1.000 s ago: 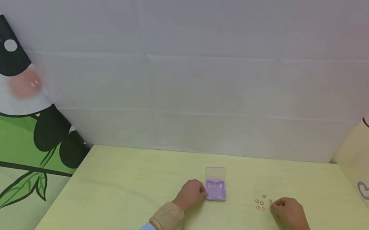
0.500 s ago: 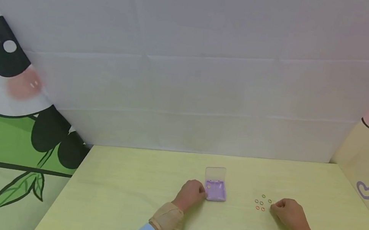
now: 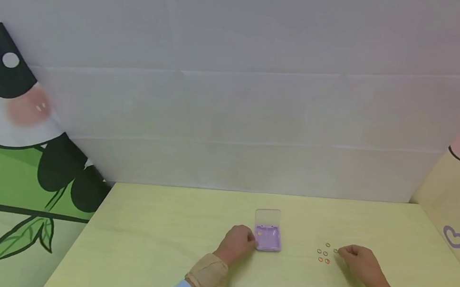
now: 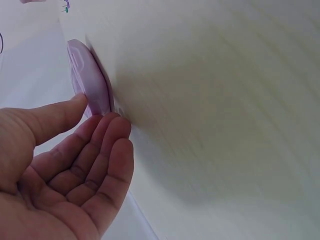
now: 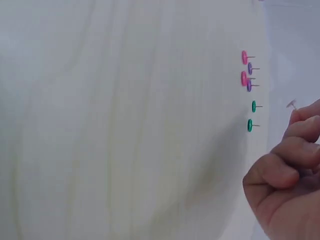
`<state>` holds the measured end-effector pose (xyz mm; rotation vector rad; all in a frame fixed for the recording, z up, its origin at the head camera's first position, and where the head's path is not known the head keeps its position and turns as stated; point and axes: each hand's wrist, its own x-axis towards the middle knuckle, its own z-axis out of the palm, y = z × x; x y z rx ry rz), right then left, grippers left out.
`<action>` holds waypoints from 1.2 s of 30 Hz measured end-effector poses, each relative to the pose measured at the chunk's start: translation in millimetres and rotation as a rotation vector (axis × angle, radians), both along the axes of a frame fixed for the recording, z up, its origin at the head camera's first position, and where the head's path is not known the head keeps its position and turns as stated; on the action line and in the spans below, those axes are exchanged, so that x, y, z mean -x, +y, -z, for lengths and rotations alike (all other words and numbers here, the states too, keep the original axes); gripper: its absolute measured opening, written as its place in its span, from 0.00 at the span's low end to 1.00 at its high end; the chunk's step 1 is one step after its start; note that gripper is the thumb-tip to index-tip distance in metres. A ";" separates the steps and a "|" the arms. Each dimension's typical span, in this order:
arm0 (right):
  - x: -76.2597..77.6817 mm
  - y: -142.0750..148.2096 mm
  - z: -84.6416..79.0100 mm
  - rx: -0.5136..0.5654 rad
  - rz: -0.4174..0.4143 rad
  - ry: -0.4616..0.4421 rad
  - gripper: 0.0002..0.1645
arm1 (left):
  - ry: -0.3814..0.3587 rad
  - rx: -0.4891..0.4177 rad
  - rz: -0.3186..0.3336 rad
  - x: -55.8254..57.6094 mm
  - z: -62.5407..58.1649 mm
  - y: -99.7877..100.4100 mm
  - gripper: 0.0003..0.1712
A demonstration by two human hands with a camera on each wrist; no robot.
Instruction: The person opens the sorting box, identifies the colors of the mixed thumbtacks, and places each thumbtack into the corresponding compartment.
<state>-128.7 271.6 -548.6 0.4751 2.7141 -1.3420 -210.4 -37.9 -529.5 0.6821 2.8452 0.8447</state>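
A small purple box point(image 3: 268, 239) with its clear lid point(image 3: 267, 217) raised lies on the table. My left hand point(image 3: 237, 245) holds the box's near left corner; the left wrist view shows the thumb against its side and the other fingertips at the corner. A small pale thing point(image 3: 259, 234) lies inside the box. To the right, my right hand point(image 3: 360, 264) pinches a whitish thumbtack point(image 5: 291, 104) between its fingertips. Beside this hand several thumbtacks rest on their heads, points up: pink point(image 5: 244, 57), purple point(image 5: 249, 85) and green point(image 5: 250, 125).
The pale yellow table point(image 3: 150, 229) ends at a white sheet point(image 3: 233, 115) behind. A printed panel with a cartoon eye and leaves point(image 3: 0, 225) stands at the left, and a cream and pink panel point(image 3: 455, 204) at the right.
My right hand has shifted slightly away from me, its fingertips now right by the farther tacks. The left hand keeps its hold on the box, and the loose tacks have not moved.
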 end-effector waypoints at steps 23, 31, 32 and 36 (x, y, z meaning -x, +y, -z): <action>-15.9 -16.7 -8.0 0.922 -0.252 0.212 0.24 | 0.018 0.008 0.023 -8.1 3.3 -6.5 0.08; -15.5 -20.2 -9.1 1.370 -0.458 0.267 0.31 | 0.028 0.007 0.036 -10.4 3.2 -9.3 0.08; -15.5 -20.7 -9.6 1.452 -0.492 0.273 0.33 | 0.027 0.005 0.035 -10.8 2.9 -9.6 0.08; -15.8 -22.5 -11.4 1.707 -0.602 0.293 0.38 | 0.029 -0.003 0.040 -12.4 1.6 -10.9 0.09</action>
